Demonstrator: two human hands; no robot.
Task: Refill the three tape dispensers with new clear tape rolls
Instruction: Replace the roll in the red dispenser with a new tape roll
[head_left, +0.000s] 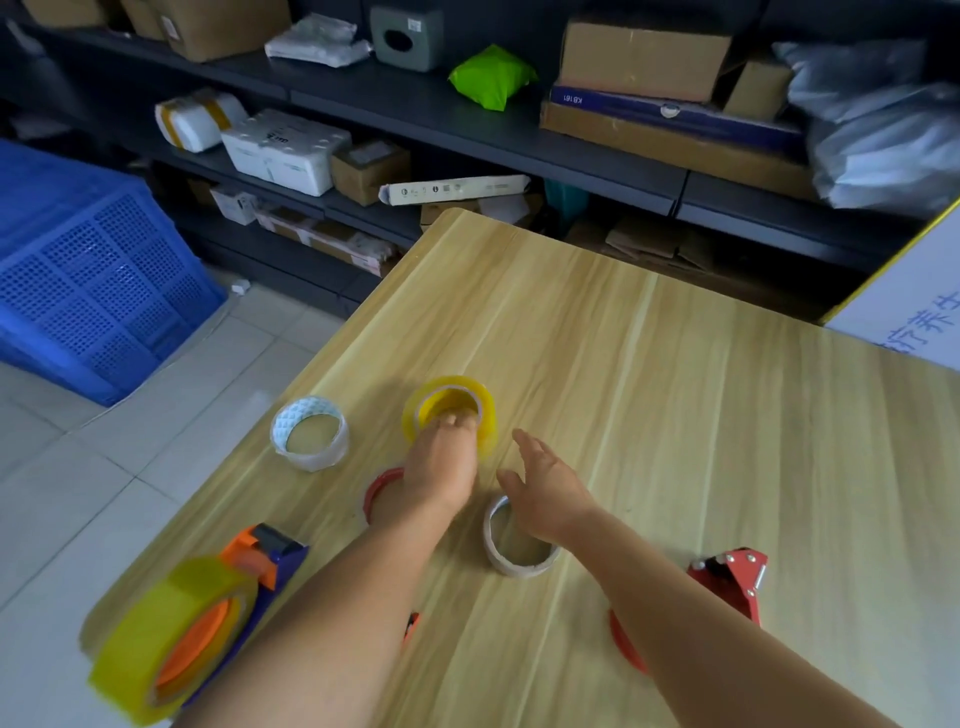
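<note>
A full yellowish clear tape roll (467, 397) lies flat on the wooden table (675, 389). My left hand (441, 462) grips its near rim, fingers inside the core. My right hand (545, 488) hovers open just right of it, above a nearly spent roll core (496, 551). A used-up whitish roll (310, 432) lies to the left. Under my left wrist shows a red dispenser ring (379, 486). An orange and blue dispenser (208, 613) loaded with yellow tape sits at the near left corner. A red dispenser (730, 582) lies right, partly hidden by my right forearm.
The table's left edge drops to a tiled floor with a blue plastic crate (88, 291). Dark shelves (467, 124) with boxes and parcels stand beyond the far edge. A white board (904, 301) leans at the right.
</note>
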